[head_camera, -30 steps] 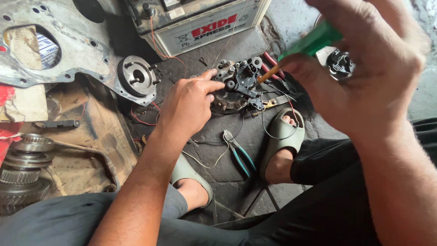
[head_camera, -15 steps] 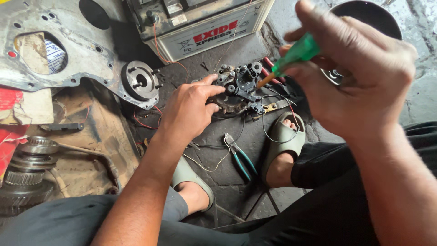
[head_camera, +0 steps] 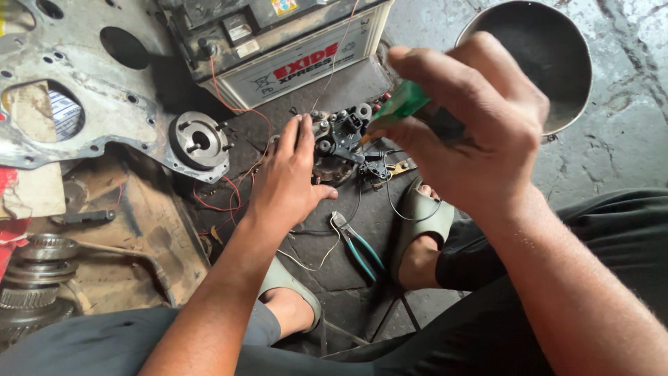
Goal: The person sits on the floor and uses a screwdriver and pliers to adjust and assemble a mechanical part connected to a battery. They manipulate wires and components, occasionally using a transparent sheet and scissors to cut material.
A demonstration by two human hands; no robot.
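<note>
Below, left hand [head_camera: 291, 182] lies flat, fingers together, on dark metal electrical assembly [head_camera: 339, 141] on floor; right hand [head_camera: 467, 124] clamped on green-handled screwdriver [head_camera: 400, 106], shaft angled down-left toward assembly, hovering just right of it.

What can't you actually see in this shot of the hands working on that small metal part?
- Head view: the screwdriver shows only a bit of green handle; the right hand covers the rest.
- The tip's contact with the small metal assembly is too small to tell.
- The left hand hides the assembly's near left side.
- The gear stack is cut off by the left edge.
</note>
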